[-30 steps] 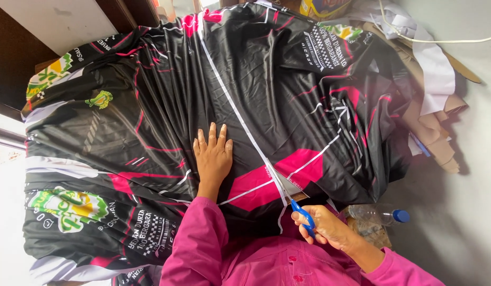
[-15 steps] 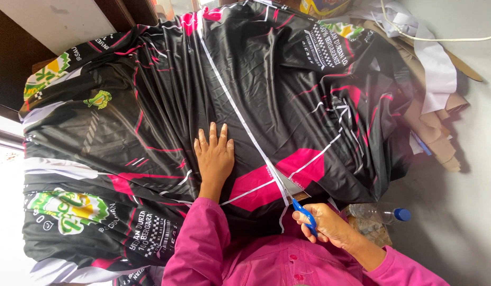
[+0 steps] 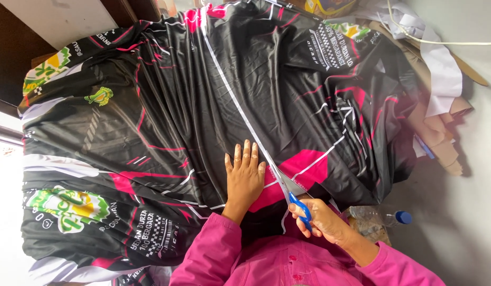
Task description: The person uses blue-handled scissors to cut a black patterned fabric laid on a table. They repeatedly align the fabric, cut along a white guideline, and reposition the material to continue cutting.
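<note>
The scissors [image 3: 289, 191] were right there in the cut, blue handles in your grip, steel blades lying along the white line [image 3: 240, 108] that ran up the black printed fabric [image 3: 203, 106]. The blade tips sat just beside your left fingertips, on the edge of a bright pink patch [image 3: 303, 167]. Your right hand [image 3: 319, 220] was curled shut around those handles, fingers through the loops; how far the blades stood apart you couldn't tell from that angle.

Your left hand [image 3: 245, 177] lay flat on the cloth just left of the blades, fingers spread and straight, gripping nothing, simply pressing down on the black material. Both pink sleeves [image 3: 213, 254] came in from the bottom edge.

The fabric itself covered nearly everything, rumpled, with pink streaks, white stripes and green-and-yellow emblems [image 3: 70, 209] along its left side. Further right, off the cloth, a clear plastic bottle with a blue cap [image 3: 383, 217] lay on its side near your right wrist. Above that, brown cardboard pieces [image 3: 436, 137] and white paper strips [image 3: 441, 69] were heaped against the pale wall, and a thin white cord [image 3: 441, 41] ran across them.
</note>
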